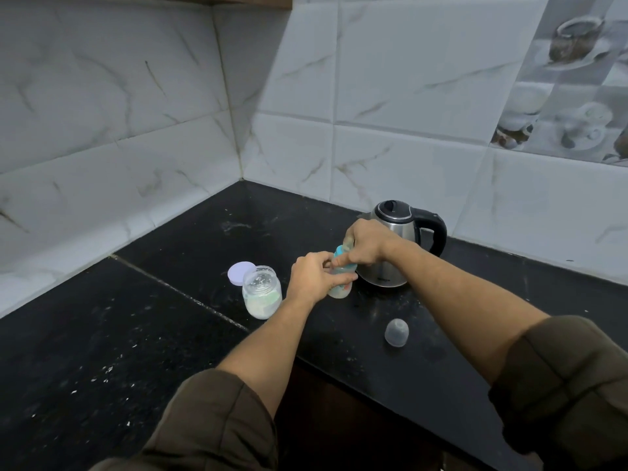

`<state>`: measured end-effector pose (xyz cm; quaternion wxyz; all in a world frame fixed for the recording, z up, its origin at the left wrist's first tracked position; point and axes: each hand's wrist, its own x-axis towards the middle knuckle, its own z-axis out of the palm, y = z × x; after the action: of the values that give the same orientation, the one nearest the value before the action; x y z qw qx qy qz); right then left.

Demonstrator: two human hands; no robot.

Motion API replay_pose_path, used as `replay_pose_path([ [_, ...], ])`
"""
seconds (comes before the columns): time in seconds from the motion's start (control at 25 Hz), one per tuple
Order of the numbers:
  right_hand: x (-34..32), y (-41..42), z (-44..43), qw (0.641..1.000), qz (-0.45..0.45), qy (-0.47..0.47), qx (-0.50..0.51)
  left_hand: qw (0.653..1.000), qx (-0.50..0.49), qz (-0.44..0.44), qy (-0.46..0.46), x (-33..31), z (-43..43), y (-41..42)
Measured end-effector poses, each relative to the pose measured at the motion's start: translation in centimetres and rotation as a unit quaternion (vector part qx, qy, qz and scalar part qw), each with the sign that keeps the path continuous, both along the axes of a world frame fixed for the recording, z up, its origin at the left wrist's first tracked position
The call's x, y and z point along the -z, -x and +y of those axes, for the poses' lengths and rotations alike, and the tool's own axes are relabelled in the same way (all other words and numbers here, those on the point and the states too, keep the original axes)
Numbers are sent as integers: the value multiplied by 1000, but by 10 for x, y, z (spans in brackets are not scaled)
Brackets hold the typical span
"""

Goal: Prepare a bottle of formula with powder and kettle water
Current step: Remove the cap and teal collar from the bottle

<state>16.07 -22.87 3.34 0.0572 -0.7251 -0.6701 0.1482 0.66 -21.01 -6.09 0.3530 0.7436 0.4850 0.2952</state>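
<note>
Black counter (190,253), both my hands on a baby bottle (341,291).
My left hand (311,277) grips its body; my right hand (367,243) pinches its blue collar (339,252), kettle (384,273) just behind.

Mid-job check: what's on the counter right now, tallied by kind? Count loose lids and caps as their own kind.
kettle: 1
baby bottle: 1
powder jar: 1
loose lids and caps: 2, the lilac lid and the clear cap
Total: 5
</note>
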Motion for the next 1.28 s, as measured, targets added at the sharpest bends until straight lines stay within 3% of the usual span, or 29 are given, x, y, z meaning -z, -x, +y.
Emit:
replay_pose_path([
  [0.4, -8, -13, 24, 990, -62, -38, -121, 1000, 15, -11, -14, -10, 16, 0],
  [0.6, -13, -15, 28, 972, -101, -9, -211, 1000, 14, 3, 7, -12, 20, 1],
  [0.68, -16, -11, 28, 974, -101, 5, -202, 1000, 0, 9, 7, -10, 22, 1],
  [0.88, -9, 1, 36, 995, -82, -1, -54, 999, -25, 21, -12, -13, 25, 1],
  [1.16, -17, 13, 30, 972, -113, 1, -205, 999, -39, 12, 12, -5, 29, 10],
  [1.28, -14, 20, 33, 990, -73, -2, -121, 999, -34, -8, 15, -9, 28, 11],
])
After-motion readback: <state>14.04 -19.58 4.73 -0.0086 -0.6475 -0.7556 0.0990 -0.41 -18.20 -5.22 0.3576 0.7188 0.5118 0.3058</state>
